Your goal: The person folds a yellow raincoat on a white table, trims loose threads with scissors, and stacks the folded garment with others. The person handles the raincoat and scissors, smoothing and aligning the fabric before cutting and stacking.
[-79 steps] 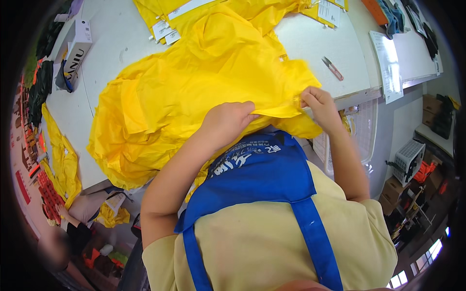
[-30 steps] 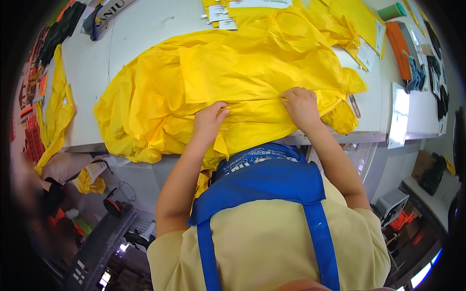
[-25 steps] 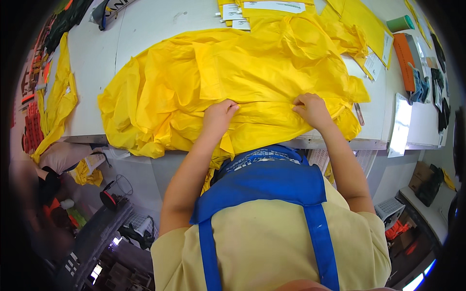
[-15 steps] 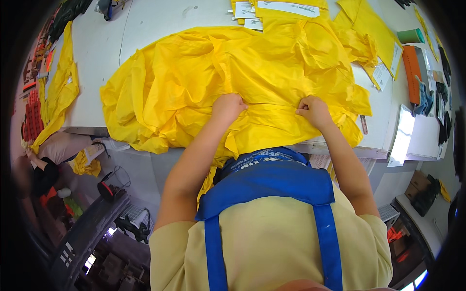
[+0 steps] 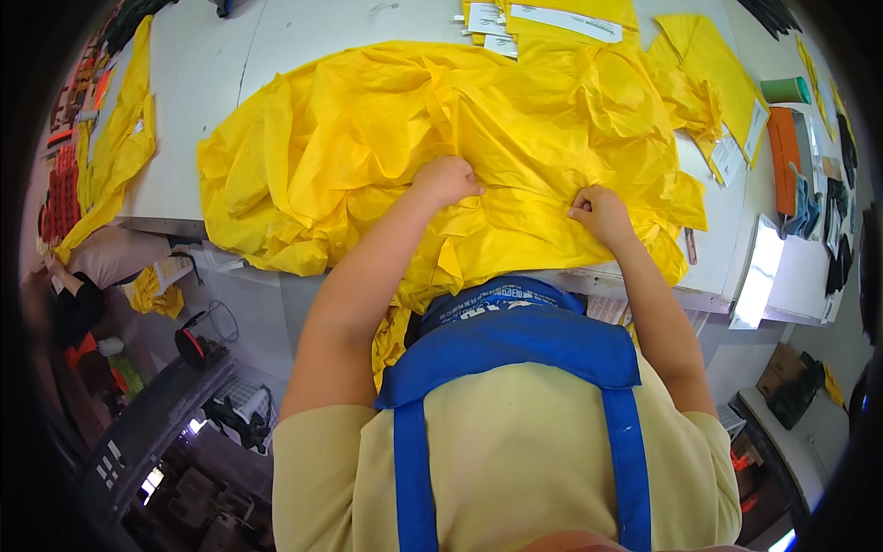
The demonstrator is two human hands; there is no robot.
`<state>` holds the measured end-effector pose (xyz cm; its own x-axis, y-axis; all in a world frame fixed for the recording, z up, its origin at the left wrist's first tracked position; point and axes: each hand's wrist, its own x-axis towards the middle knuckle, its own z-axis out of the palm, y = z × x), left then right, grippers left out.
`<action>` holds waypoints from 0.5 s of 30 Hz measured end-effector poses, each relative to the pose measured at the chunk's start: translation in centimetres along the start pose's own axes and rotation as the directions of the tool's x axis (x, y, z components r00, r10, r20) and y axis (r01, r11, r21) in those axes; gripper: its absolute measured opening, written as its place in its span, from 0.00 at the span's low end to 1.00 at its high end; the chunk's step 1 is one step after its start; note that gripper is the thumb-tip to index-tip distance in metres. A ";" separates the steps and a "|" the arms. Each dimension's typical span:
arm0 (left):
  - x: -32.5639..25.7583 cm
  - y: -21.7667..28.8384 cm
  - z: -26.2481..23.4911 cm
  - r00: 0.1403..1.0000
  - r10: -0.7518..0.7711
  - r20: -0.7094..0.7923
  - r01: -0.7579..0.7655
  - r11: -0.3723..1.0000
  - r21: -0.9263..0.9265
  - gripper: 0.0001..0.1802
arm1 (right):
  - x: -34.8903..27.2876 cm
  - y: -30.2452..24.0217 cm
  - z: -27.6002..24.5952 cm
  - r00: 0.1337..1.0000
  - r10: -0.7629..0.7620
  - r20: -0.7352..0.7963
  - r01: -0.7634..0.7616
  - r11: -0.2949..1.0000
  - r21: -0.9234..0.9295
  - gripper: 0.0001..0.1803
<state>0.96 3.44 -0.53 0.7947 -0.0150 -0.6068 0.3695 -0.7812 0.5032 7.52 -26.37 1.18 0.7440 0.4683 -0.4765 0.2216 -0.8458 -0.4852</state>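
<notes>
A large, crumpled yellow garment [image 5: 368, 129] lies across the white table, its near edge hanging over the front toward my blue apron. With closed fingers my left hand [image 5: 448, 181] pinches the fabric near the middle of the garment. To its right, my right hand [image 5: 598, 213] grips the same cloth, also with fingers closed. Between the two hands the fabric is drawn into a fairly straight fold. What lies under the fold cannot be seen.
Folded yellow packs with white labels [image 5: 570, 23] lie at the far side of the table [image 5: 198, 64]. At the right are a green roll [image 5: 785, 90], an orange box [image 5: 784, 156] and a shiny pale sheet [image 5: 758, 271]. Another person's arm [image 5: 66, 276] reaches yellow cloth at the left.
The view has shifted slightly. My left hand has moved a little up and right along the cloth, while my right hand keeps its grip in nearly the same place.
</notes>
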 end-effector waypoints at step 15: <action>-3.3 -0.8 3.6 0.901 0.137 -0.412 -0.169 0.985 -0.043 0.12 | 0.2 0.9 0.4 1.000 -0.022 -0.013 0.023 0.996 0.087 0.10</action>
<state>-3.66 1.89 -1.15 0.9648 0.1366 -0.2246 0.2502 -0.7394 0.6250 7.60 -26.93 0.31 0.7469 0.4833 -0.4566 0.1829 -0.8096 -0.5578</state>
